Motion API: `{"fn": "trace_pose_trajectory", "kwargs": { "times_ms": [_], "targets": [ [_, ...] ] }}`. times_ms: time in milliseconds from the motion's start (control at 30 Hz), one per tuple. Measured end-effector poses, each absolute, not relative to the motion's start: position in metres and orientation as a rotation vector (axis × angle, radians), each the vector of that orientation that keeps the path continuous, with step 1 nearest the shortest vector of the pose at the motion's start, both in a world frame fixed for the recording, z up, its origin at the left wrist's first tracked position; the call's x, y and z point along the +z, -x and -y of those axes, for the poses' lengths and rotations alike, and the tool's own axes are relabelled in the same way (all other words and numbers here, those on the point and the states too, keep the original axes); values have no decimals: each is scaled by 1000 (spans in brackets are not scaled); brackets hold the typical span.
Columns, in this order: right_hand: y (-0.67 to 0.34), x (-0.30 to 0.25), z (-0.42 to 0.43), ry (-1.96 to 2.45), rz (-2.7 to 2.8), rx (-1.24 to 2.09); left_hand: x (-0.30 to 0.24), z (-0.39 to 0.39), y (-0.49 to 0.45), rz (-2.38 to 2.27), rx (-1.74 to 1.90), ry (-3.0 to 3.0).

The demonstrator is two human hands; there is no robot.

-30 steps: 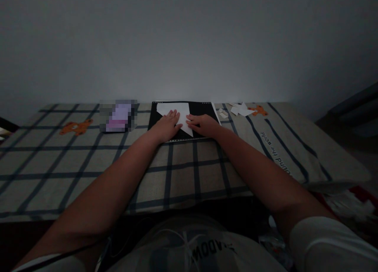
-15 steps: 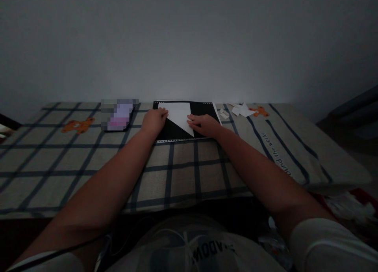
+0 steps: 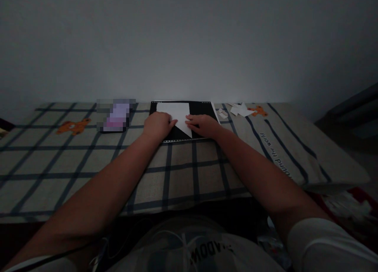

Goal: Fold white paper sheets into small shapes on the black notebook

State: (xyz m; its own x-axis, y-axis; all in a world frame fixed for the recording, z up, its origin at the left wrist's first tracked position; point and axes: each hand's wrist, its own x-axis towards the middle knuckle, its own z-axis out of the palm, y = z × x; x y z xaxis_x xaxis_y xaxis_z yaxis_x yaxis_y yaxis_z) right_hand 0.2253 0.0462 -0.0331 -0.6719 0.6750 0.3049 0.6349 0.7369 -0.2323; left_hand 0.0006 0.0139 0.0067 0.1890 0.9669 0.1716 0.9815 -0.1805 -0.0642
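Note:
A folded white sheet of paper (image 3: 178, 108) with a slanted lower edge lies on a black hole-punched sheet (image 3: 203, 107). My left hand (image 3: 158, 124) rests over the paper's left part, its thumb stretched out to the right and apart from the other fingers, which are bent and partly hidden behind the hand. On the paper's right edge lies my right hand (image 3: 203, 124), fingers extended and slightly spread, touching the paper with the tips. Neither hand grips the paper.
A phone (image 3: 116, 116), its screen blurred out, lies to the left on the checked cloth (image 3: 180, 173). Small white paper scraps (image 3: 223, 113) and larger paper pieces (image 3: 241, 109) lie to the right. A grey wall (image 3: 189, 43) rises behind the table.
My left hand has shifted slightly right and down over the paper, and its thumb now reaches out from the fingers. My right hand stays in nearly the same place.

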Motion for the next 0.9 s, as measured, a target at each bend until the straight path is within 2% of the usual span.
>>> {"fn": "trace_pose_trajectory", "kwargs": {
  "times_ms": [167,267,433,900],
  "targets": [
    [-229,-31,-48,955,2456,33,-2,-21,8,1641,-196,2521],
    [-230,-33,-50,870,2459,73,-6,-23,8,1546,-217,2616],
    [-229,-39,-54,812,2517,208,-8,-23,6,1621,-180,2603],
    [-230,-40,-53,842,2511,223,-9,-27,11,1908,-46,2555]
  ]
}}
